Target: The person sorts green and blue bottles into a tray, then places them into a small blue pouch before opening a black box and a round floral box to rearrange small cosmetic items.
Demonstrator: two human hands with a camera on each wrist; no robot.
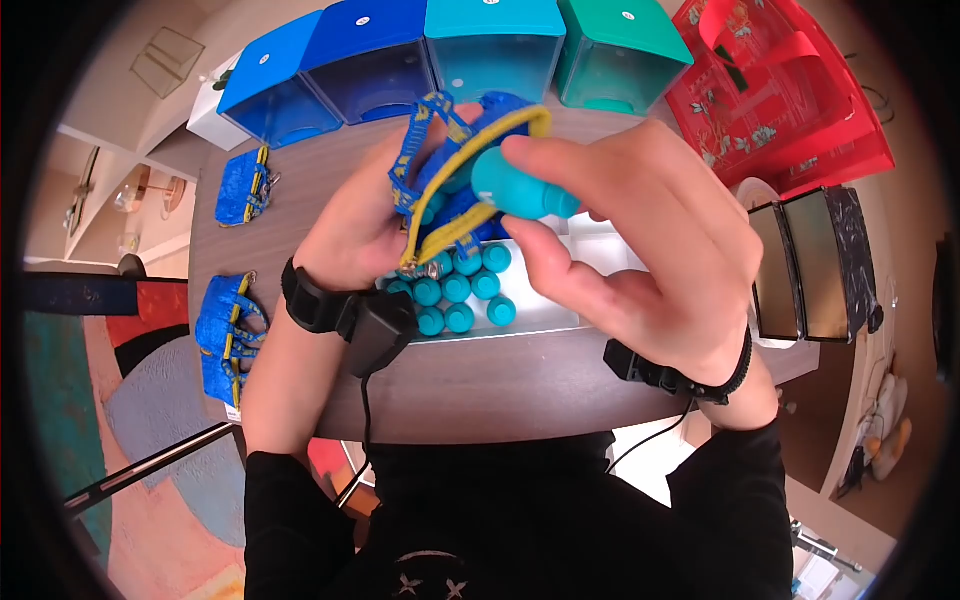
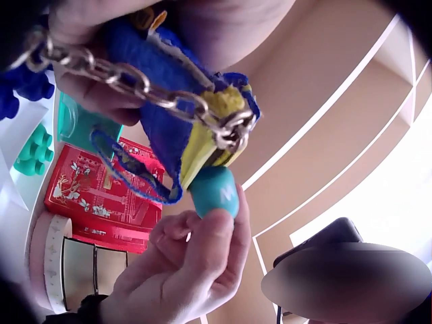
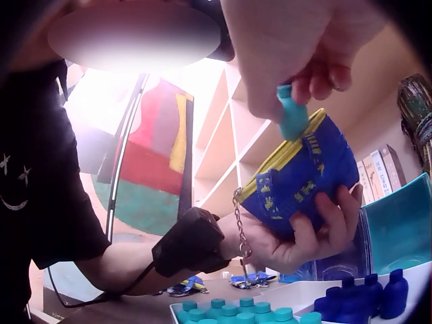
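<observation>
A small blue pouch (image 1: 505, 112) with yellow trim is held up in my left hand (image 1: 355, 215), above a white tray. In the right wrist view, the left fingers curl around the body of the pouch (image 3: 317, 169), and its mouth is open. A metal chain (image 2: 142, 84) hangs from one end of the zip. My right hand (image 1: 640, 230) pinches a teal bottle (image 1: 515, 190) between thumb and fingers. One end of that bottle (image 2: 216, 192) is at the pouch's mouth, partly inside. More teal shows within the pouch.
Below the hands, the white tray (image 1: 545, 325) holds several teal bottles (image 1: 456, 288) and dark blue bottles (image 3: 395, 293). Two more blue pouches, one (image 1: 240, 190) behind the other (image 1: 218, 330), lie at the left. Several blue and green bins (image 1: 490, 60) line the back, beside a red bag (image 1: 800, 110).
</observation>
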